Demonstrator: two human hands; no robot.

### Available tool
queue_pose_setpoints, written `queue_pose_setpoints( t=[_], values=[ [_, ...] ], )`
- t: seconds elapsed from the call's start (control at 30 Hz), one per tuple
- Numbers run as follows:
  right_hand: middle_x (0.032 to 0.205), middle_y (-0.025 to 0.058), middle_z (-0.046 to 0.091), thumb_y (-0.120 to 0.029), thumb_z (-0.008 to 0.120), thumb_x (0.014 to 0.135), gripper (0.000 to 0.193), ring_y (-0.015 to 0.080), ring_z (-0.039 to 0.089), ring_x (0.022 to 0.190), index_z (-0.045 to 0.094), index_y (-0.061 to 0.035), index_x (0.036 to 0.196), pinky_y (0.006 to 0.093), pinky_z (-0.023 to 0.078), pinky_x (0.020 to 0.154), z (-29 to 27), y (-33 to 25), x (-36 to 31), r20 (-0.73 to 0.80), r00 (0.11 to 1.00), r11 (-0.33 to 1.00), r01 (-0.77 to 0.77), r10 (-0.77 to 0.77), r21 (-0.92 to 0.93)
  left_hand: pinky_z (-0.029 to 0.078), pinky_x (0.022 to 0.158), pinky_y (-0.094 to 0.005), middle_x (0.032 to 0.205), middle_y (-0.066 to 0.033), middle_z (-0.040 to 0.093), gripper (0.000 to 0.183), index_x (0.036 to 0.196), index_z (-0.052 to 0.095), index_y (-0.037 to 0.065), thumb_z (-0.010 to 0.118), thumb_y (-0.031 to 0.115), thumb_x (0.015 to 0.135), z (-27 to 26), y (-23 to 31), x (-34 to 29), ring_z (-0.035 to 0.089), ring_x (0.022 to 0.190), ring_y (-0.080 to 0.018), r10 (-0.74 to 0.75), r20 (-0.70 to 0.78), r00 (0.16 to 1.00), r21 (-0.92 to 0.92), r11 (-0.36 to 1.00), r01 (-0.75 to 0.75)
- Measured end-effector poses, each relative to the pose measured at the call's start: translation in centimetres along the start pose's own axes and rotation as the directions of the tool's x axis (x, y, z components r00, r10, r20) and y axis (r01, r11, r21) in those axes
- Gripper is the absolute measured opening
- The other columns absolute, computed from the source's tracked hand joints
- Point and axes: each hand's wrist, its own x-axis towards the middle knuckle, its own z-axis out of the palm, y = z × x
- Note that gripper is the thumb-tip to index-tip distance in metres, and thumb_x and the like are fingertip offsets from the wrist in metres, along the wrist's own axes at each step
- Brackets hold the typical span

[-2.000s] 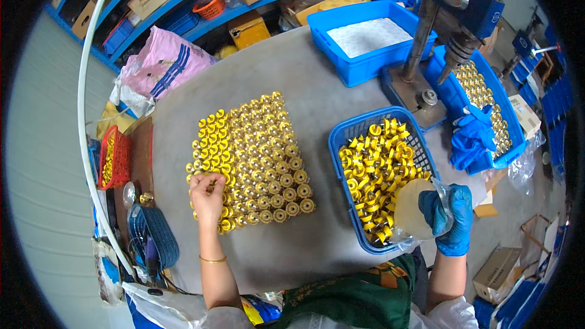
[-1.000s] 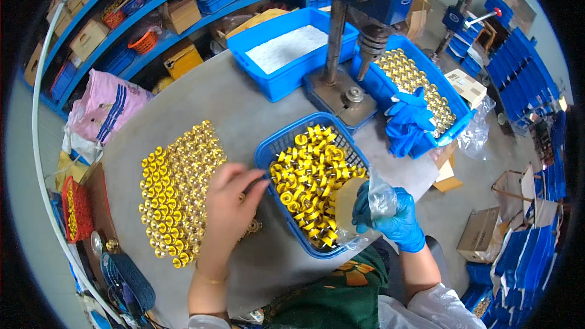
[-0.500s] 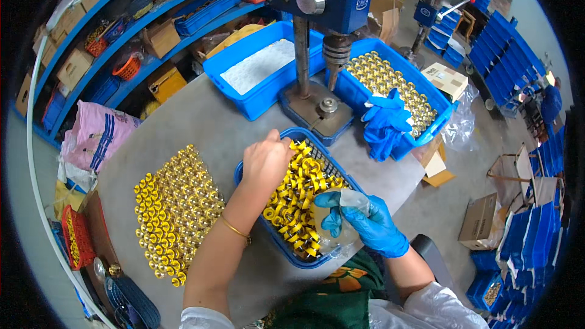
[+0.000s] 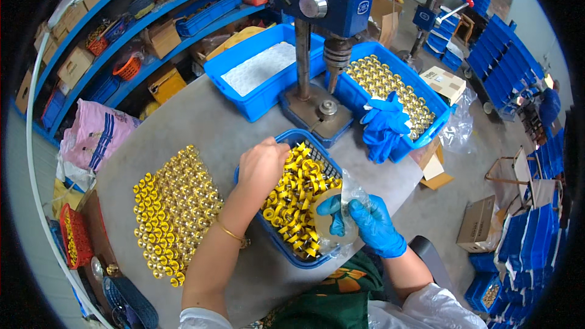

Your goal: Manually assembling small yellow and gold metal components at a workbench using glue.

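At parts (image 4: 301, 173), left grip (image 4: 263, 164) seemingly narrow

Desk (image 4: 149, 137), far left: broad bare passage between the gold-and-yellow rows (image 4: 180, 207) and the blue tray (image 4: 262, 105).
Lane left of basket (image 4: 322, 157): crossed by the left forearm (image 4: 220, 240).
Basket mouth: left grip (image 4: 262, 161) at the far left; right grip (image 4: 373, 222) and plastic bag (image 4: 354, 198) over the near right.
Drill press base (image 4: 304, 119): just beyond the basket (tight gap).
Right strip: passable, blue gloves (image 4: 386, 127) beyond.
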Motion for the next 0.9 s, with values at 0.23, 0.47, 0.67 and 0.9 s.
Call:
queue_pose_setpoints(
  t=[0.23,0.47,0.67,0.9],
  values=[
    [0.075,0.0088,0.059,-0.034,0.042,0.084,0.039,0.0117,0.053,0.059,0.057,0.0016,0.082,0.0230,0.043,0.056,0.0,-0.6,0.5,0.086,0.996,0.993,0.000,0.010,-0.121,0.043,0.056,-0.0357,0.068,-0.0095,0.049,0.016,0.069,0.056,0.003,0.055,0.018,0.073,-4.0,1.8,-1.9,0.053,0.063,-0.0266,0.054,-0.057,0.997,0.015,0.998,-0.053],
    [0.069,0.0041,0.057,-0.024,0.041,0.086,0.028,0.0097,0.052,0.060,0.055,-0.0027,0.075,0.0219,0.042,0.054,0.1,-0.6,0.7,0.169,0.985,0.995,-0.017,0.033,-0.094,0.029,0.043,-0.0187,0.061,0.0022,0.040,0.014,0.082,0.052,0.004,0.048,0.018,0.083,-2.9,1.4,-5.6,0.034,0.050,-0.0048,-0.119,0.422,0.899,-0.877,0.196,0.438],
    [0.061,0.0037,0.055,-0.023,0.043,0.086,0.030,0.0094,0.052,0.055,0.052,-0.0038,0.065,0.0229,0.042,0.051,0.3,-0.5,0.8,0.155,0.988,0.994,0.015,0.002,-0.106,0.023,0.044,-0.0133,0.070,0.0056,0.046,0.013,0.093,0.052,0.004,0.048,0.008,0.082,-1.4,3.8,-7.6,0.032,0.053,0.0005,-0.103,0.471,0.876,-0.786,-0.499,0.364],
    [0.052,0.0054,0.051,-0.025,0.047,0.082,0.034,0.0117,0.050,0.047,0.053,-0.0014,0.058,0.0225,0.040,0.048,0.8,-0.8,0.9,0.083,0.996,0.987,-0.003,0.016,-0.159,0.025,0.044,-0.0132,0.081,0.0030,0.051,0.017,0.098,0.051,0.004,0.047,0.003,0.082,-1.1,3.7,-7.8,0.035,0.058,0.0003,-0.063,0.391,0.918,-0.730,-0.630,0.267]
  ],
)
